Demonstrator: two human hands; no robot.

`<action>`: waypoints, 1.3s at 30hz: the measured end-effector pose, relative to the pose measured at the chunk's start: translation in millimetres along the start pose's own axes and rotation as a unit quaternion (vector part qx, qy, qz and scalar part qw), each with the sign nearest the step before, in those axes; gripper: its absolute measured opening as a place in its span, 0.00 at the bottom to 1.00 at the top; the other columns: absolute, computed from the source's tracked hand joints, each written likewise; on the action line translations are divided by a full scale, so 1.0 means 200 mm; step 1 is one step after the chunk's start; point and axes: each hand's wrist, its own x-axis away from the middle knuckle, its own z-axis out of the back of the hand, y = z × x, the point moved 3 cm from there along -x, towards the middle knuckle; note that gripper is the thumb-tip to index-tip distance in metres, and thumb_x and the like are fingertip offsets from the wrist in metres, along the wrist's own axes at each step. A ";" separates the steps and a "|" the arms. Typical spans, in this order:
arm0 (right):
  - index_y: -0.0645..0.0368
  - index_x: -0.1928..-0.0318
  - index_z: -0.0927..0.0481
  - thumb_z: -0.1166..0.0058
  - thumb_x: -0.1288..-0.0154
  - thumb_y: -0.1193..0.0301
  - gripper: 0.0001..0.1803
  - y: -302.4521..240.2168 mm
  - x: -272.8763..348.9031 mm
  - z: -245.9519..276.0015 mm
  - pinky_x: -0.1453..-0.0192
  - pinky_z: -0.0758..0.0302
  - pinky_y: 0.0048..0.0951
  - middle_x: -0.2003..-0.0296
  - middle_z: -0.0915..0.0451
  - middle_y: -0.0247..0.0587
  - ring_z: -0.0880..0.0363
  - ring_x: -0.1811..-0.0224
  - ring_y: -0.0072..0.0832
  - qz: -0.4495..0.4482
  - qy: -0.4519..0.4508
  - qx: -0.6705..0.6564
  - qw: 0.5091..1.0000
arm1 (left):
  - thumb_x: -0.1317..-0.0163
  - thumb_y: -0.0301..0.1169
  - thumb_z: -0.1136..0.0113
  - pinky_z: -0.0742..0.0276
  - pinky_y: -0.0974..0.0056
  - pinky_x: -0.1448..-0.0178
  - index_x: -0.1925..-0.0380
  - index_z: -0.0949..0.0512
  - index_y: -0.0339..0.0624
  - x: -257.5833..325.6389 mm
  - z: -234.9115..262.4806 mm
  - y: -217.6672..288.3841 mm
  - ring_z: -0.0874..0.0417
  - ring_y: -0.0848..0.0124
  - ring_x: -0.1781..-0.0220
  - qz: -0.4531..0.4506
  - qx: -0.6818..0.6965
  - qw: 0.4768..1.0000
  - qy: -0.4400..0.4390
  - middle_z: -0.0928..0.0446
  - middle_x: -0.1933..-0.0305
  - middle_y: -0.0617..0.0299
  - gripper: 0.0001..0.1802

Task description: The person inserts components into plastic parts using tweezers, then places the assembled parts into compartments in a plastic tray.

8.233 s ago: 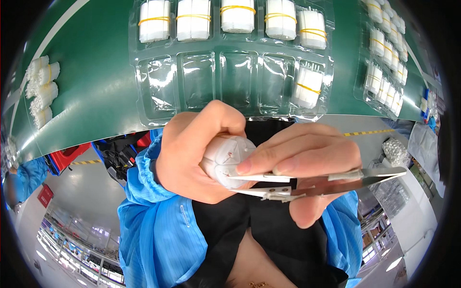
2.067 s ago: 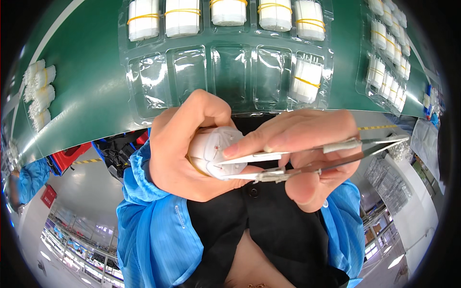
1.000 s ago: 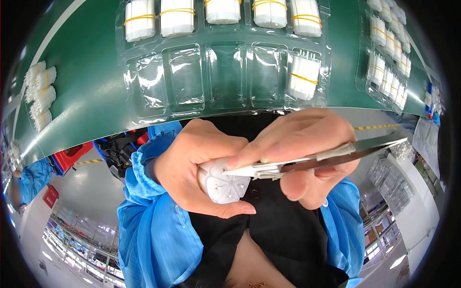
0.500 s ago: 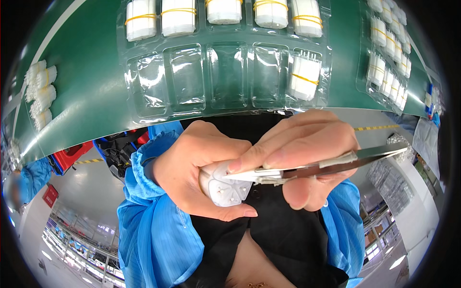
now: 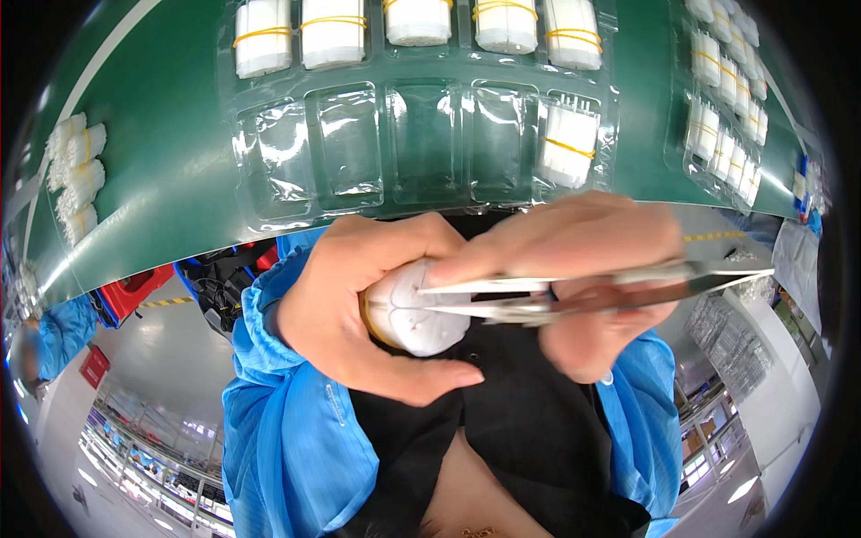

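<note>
My left hand [image 5: 332,309] is curled around a white bundle [image 5: 435,332] in front of my chest, its rounded end facing up, with lines dividing it into segments. A yellow rubber band shows at its left side. In my right hand [image 5: 610,242] is a pair of metal tweezers [image 5: 708,276], partly blurred by motion. Their two tips are spread apart and reach the end face of the bundle; whether they pinch anything cannot be made out.
A clear plastic tray [image 5: 426,143] lies ahead on the green table [image 5: 179,161], with several banded white bundles [image 5: 334,31] in its pockets. More bundles stand in a tray [image 5: 726,99] at the right, and several lie loose [image 5: 81,175] at the left.
The tweezer tips have moved apart. The bundle has turned in my left hand, so its yellow band now shows. My right hand has shifted slightly to the right.
</note>
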 end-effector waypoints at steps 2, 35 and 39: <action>0.74 0.61 0.32 0.41 0.40 0.67 0.20 -0.04 -0.06 0.02 0.70 0.17 0.41 0.71 0.23 0.69 0.17 0.71 0.48 0.007 -0.058 0.001 0.998 | 0.65 0.28 0.24 0.31 0.71 0.75 0.70 0.25 0.35 -0.02 0.01 0.01 0.22 0.71 0.79 -0.023 -0.029 0.999 0.017 0.22 0.75 0.59 0.22; 0.71 0.60 0.29 0.37 0.42 0.65 0.21 -0.05 0.00 0.00 0.66 0.18 0.33 0.65 0.20 0.63 0.17 0.69 0.40 -0.047 -0.087 0.118 0.988 | 0.63 0.29 0.25 0.29 0.68 0.78 0.74 0.25 0.37 -0.06 0.00 0.07 0.21 0.61 0.81 -0.038 -0.204 0.978 0.018 0.24 0.80 0.57 0.18; 0.73 0.57 0.33 0.40 0.40 0.63 0.25 -0.02 -0.03 0.02 0.66 0.17 0.36 0.67 0.22 0.68 0.17 0.65 0.45 0.064 -0.149 0.038 0.986 | 0.62 0.33 0.24 0.32 0.68 0.80 0.74 0.25 0.38 -0.04 0.00 0.04 0.23 0.61 0.82 -0.063 -0.077 0.994 -0.033 0.25 0.81 0.58 0.19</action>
